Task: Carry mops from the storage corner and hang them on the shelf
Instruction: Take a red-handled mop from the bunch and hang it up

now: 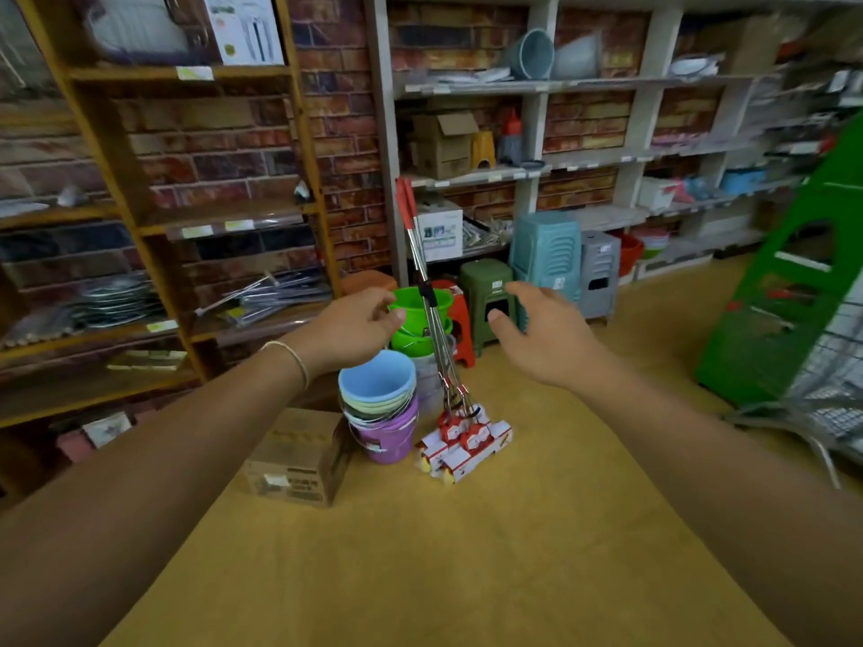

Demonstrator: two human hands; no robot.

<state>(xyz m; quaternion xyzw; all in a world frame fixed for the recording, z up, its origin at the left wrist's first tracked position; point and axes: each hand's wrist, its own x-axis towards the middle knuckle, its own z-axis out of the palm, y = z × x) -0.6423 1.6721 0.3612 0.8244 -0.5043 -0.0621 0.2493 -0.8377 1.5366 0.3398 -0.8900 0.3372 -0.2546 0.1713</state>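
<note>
Both arms reach forward over the yellow floor. The left hand and the right hand are empty with fingers loosely spread, one on each side of the mops, touching nothing. The mops lean against the white shelf, their packaged heads on the floor beside a stack of buckets and a cardboard box.

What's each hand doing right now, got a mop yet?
Left hand: open, empty, close to the mop handles.
Right hand: open, empty, on the other side of them.
</note>
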